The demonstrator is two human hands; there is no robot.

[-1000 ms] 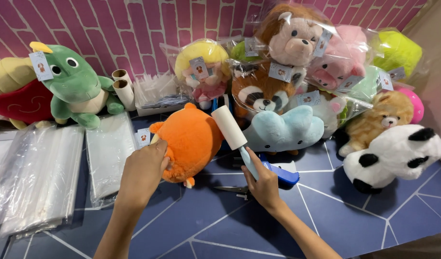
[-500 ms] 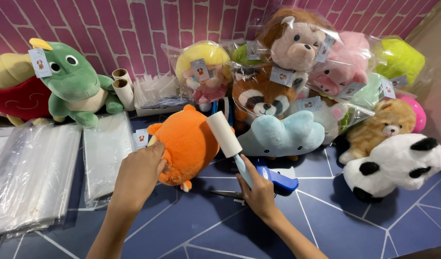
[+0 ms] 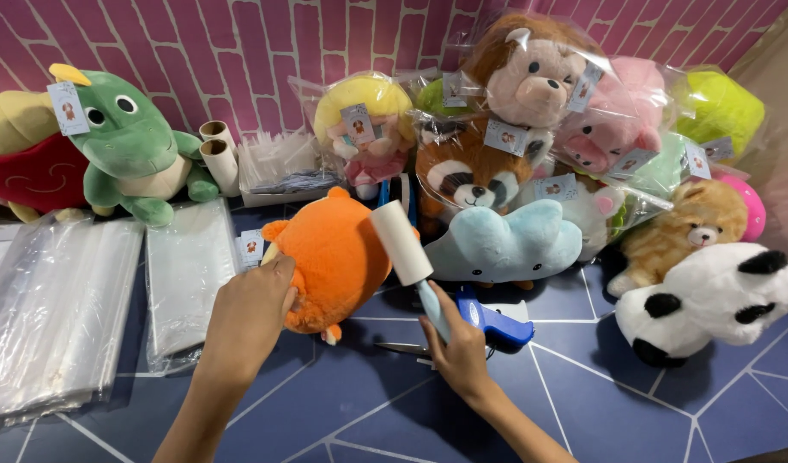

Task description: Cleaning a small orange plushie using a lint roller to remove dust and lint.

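Left hand [image 3: 250, 310] grips orange plush [image 3: 335, 261]; right hand [image 3: 456, 343] clasps lint roller [image 3: 404, 246] beside bagged toys [image 3: 531, 77].

Before me a green plush dragon [image 3: 132, 150] sits left, clear plastic bags [image 3: 55, 309] lie stacked below it, and a black-and-white plush panda [image 3: 711, 300] rests right.
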